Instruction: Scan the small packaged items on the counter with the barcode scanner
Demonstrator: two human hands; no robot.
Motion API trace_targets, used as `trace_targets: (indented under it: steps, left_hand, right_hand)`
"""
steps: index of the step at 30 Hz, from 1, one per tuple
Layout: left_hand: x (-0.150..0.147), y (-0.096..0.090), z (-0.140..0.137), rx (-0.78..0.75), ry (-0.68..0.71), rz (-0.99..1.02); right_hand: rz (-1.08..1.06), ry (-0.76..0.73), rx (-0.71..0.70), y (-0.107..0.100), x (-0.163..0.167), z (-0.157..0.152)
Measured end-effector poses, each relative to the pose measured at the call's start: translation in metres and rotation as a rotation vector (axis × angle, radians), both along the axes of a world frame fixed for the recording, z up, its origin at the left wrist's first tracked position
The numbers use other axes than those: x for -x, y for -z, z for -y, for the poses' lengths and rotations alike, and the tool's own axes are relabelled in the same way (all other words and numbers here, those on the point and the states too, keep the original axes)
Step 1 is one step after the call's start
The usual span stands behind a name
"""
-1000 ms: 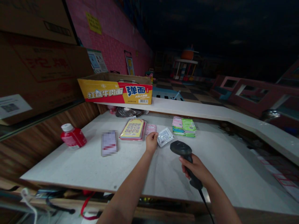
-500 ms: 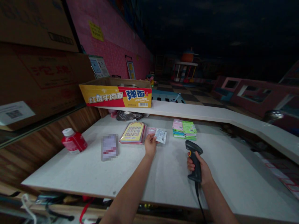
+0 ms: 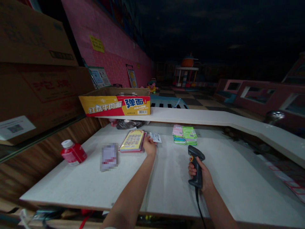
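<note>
My right hand [image 3: 201, 173] is wrapped round the grip of a black barcode scanner [image 3: 196, 167], held upright with its head pointing forward; its cord runs down past the counter's front edge. Farther left, my left hand [image 3: 149, 147] reaches over the counter with bent fingers at the left edge of a small silvery-white sachet [image 3: 156, 137]. The fingertips are partly hidden. Close beside this hand lies a stack of yellow-and-red cards in clear wrap [image 3: 132, 141]. A pile of pink and green packets [image 3: 185, 135] sits beyond the scanner.
On the white counter [image 3: 166, 187] stand a red bottle with a white cap [image 3: 73, 153] and a blurred-out flat item [image 3: 109, 157]. A yellow-and-red open carton [image 3: 114, 106] rests on the raised ledge [image 3: 181, 116]. Brown boxes [image 3: 47, 95] are stacked at left.
The sachet has shifted slightly left along with my left hand, and the pink packet beside it is now mostly covered. The scanner stays in my right hand. The view has tilted a little upward.
</note>
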State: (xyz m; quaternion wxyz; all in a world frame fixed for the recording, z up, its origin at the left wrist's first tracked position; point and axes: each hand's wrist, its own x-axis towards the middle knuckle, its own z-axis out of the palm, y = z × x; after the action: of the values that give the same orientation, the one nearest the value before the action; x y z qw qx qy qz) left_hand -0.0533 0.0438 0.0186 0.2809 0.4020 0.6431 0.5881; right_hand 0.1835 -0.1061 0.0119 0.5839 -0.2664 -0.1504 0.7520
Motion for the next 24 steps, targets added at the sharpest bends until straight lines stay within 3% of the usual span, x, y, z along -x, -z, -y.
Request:
trace_targets:
  steps: [3,8,10,13,16,24]
  left_hand:
    - [0.003,-0.005,0.008,0.036,-0.019,-0.278]
    - [-0.003,-0.002,0.044,0.043,-0.043,-0.673]
    - [-0.007,-0.001,0.055,0.035,0.017,-0.853]
    - [-0.008,-0.001,0.059,0.013,0.234,-1.075]
    - [-0.006,0.002,0.055,0.062,0.365,-1.153]
    - [-0.006,0.007,0.053,0.156,0.350,-1.154]
  right_hand:
    - [-0.007,0.012,0.002,0.001,0.000,-0.001]
    - [-0.020,0.019,-0.005,0.004,0.000,-0.003]
    - [-0.029,0.020,-0.009,0.004,0.001,-0.002]
    - [-0.041,0.017,-0.007,0.004,0.000,-0.001]
    - [-0.050,0.023,-0.002,0.006,-0.001,-0.001]
    - [-0.079,0.018,0.001,0.008,-0.002,0.000]
